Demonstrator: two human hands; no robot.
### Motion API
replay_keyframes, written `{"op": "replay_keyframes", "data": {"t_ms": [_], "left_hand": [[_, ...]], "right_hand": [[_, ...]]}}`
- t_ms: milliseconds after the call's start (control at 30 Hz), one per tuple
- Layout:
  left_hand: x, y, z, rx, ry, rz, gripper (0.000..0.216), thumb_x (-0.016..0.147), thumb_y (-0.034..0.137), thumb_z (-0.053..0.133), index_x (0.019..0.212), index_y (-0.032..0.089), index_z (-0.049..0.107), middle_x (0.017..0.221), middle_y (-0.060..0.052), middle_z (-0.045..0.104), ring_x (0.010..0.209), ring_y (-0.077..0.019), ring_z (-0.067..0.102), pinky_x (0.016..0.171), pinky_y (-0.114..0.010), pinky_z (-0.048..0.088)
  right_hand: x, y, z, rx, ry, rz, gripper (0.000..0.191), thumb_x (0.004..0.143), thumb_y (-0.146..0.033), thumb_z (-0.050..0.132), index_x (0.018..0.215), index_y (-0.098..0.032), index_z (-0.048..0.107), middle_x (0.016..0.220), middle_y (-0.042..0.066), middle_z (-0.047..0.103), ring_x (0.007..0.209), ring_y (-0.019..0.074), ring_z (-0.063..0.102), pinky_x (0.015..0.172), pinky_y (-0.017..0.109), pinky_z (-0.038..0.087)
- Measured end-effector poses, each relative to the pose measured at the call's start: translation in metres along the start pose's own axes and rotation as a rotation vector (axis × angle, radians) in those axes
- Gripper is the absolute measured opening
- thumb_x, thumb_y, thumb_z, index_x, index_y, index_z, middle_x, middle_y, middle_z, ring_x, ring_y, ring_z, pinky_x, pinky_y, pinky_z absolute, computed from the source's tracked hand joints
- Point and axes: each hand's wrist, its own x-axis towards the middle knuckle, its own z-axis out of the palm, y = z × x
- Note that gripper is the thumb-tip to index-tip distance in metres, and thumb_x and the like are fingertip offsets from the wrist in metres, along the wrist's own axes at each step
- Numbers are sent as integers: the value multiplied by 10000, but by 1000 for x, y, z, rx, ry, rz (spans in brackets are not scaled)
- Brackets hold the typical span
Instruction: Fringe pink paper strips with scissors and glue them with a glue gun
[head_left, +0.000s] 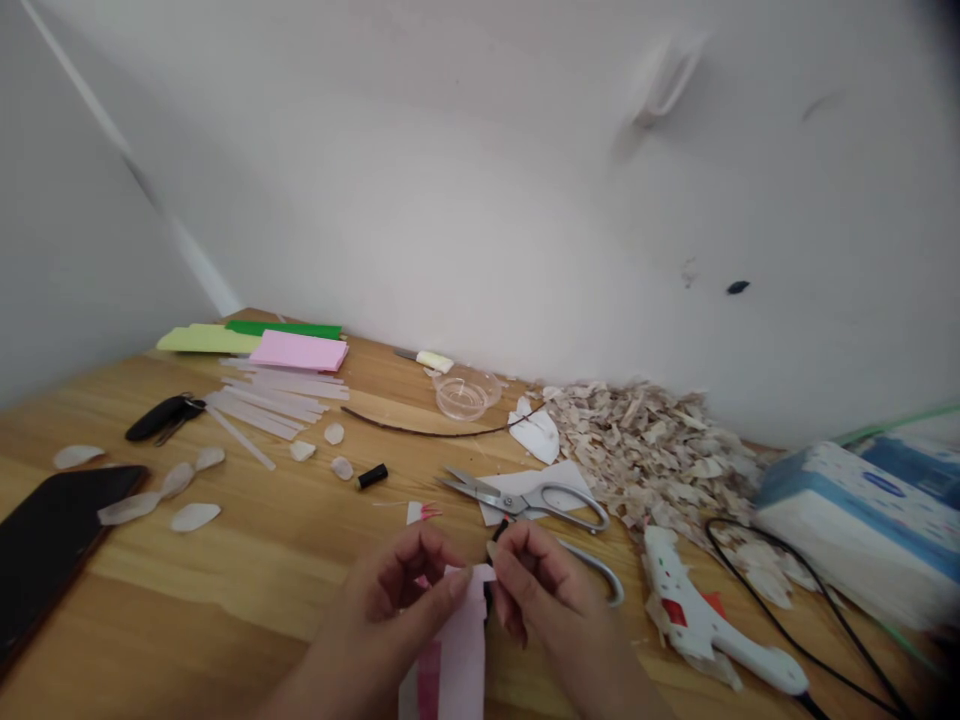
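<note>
My left hand (401, 590) and my right hand (536, 585) meet at the bottom centre, both pinching the top edge of a pale pink paper strip (459, 650) that hangs toward me. A small dark object (501, 527) shows at my right fingertips; I cannot make out what it is. Silver scissors (525, 497) lie open on the wooden table (247, 560) just beyond my fingers, resting on a white paper scrap (551, 478).
A white glue gun (697, 615) with a black cord lies right of my hands. Beyond are a heap of paper shavings (652, 440), a clear dish (465, 392), glue sticks (270, 400), pink and green paper sheets (298, 350), white petals (193, 516), a phone (45, 540) and tissue packs (862, 530).
</note>
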Motion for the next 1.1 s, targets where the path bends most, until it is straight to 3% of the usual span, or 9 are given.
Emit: {"op": "replay_keyframes", "data": {"t_ms": [233, 300, 533, 767, 1100], "left_hand": [[4, -5, -2, -95, -65, 7, 227, 664, 337, 731, 764, 200, 580, 701, 38, 585, 614, -109, 550, 581, -231, 415], [3, -3, -1, -29, -85, 33, 170, 698, 327, 700, 760, 204, 600, 694, 31, 606, 617, -118, 567, 582, -234, 422], [-4, 10, 2, 244, 33, 138, 28, 688, 222, 667, 703, 230, 689, 700, 10, 685, 657, -149, 597, 618, -236, 438], [-2, 4, 0, 247, 109, 129, 64, 635, 259, 707, 694, 242, 722, 702, -1, 718, 649, -155, 608, 597, -222, 452], [1, -1, -3, 174, 8, 51, 91, 654, 304, 718, 723, 247, 730, 713, -4, 712, 639, -144, 591, 601, -224, 449]], "right_hand": [[-5, -2, 6, -63, -4, -18, 362, 819, -532, 517, 711, -193, 454, 568, -63, 443, 494, 80, 364, 469, 193, 299], [-5, -2, 6, -86, -1, -30, 340, 844, -516, 487, 726, -199, 451, 581, -60, 448, 509, 86, 377, 482, 199, 309], [-9, 2, 3, -367, 49, -129, 291, 913, -457, 374, 774, -211, 445, 672, -36, 446, 621, 119, 433, 565, 226, 350], [-9, 3, 1, -444, 60, -166, 309, 915, -466, 345, 761, -212, 428, 641, -36, 452, 588, 122, 437, 551, 228, 355], [-11, -1, 0, -530, 66, -151, 325, 906, -486, 334, 761, -211, 429, 656, -22, 451, 609, 140, 437, 560, 255, 344]]}}
